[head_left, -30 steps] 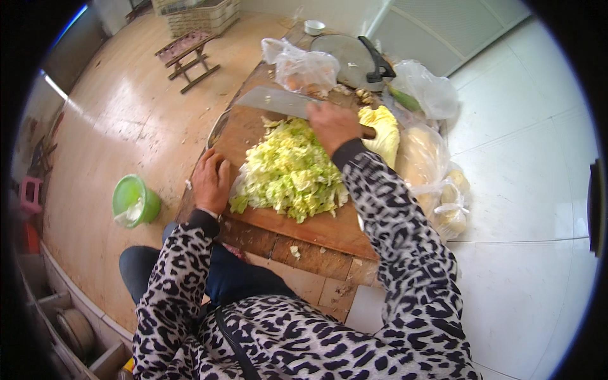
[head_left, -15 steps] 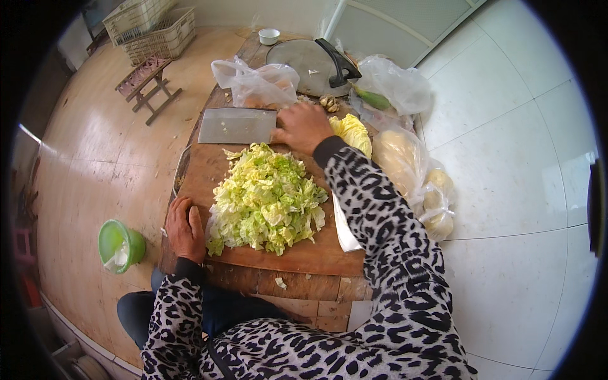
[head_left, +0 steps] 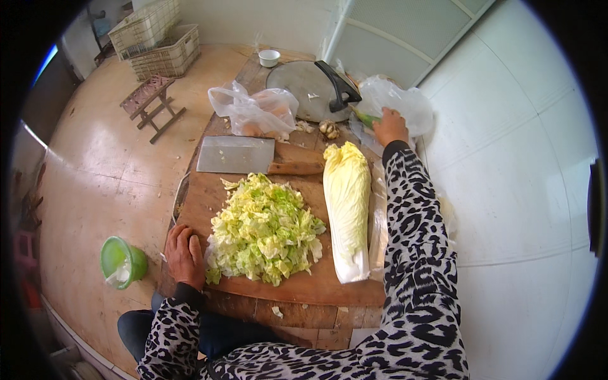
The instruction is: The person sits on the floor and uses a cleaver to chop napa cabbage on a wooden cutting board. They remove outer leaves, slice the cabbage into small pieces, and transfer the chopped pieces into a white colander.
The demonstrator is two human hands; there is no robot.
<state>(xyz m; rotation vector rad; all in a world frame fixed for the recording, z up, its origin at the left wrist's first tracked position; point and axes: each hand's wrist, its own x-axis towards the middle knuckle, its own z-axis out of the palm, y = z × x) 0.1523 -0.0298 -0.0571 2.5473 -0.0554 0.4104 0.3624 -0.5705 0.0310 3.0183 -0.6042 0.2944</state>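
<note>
My right hand [head_left: 391, 128] reaches to the far right, its fingers closed around the end of a green pointed vegetable [head_left: 365, 117] beside a clear plastic bag. My left hand [head_left: 185, 254] rests on the left edge of the wooden cutting board [head_left: 297, 290], thumb apart from the fingers, holding nothing. Between my arms lies a heap of chopped napa cabbage [head_left: 263, 231]. Right of it is a long piece of napa cabbage [head_left: 347, 212], pale yellow leaves pointing away and white base toward me. A cleaver [head_left: 235, 155] lies flat behind the heap, its wooden handle to the right.
Behind the board are a plastic bag [head_left: 256, 107], a garlic bulb [head_left: 329, 129], a round lid [head_left: 297, 88] with a black handle and a white bowl [head_left: 269, 58]. A green bucket [head_left: 123, 263], small stool [head_left: 149, 101] and plastic crates [head_left: 166, 57] stand on the floor at left.
My right hand has let go of the cleaver's handle and moved right to the green vegetable. The long cabbage piece, mostly covered by my arm before, now shows. My left hand stays on the board's edge.
</note>
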